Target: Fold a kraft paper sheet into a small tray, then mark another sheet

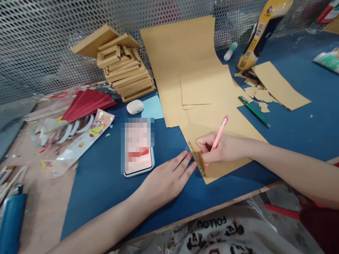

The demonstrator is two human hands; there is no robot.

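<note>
My right hand [218, 148] is closed around a pink pencil [220, 131], its tip low against a sheet of brown kraft paper [233, 130]. Along the near left edge of that sheet lies a clear ruler [196, 158] with dark markings. My left hand [172, 173] rests flat on the blue mat, fingers stretched out, the fingertips pressing on the ruler. Left of the hands lies a phone [141, 165] in a light blue case, its screen partly blurred. A green craft knife [253, 111] sits on the right, beside the sheet.
Behind the sheet stands a stack of folded cardboard pieces [132, 76] against the perforated metal screen [47, 42]. A white earbud case [135, 106], a glue bottle [261, 35], paper scraps [262, 94] and a red folded fan [88, 102] lie around. A blue lighter-like object [13, 222] is near left.
</note>
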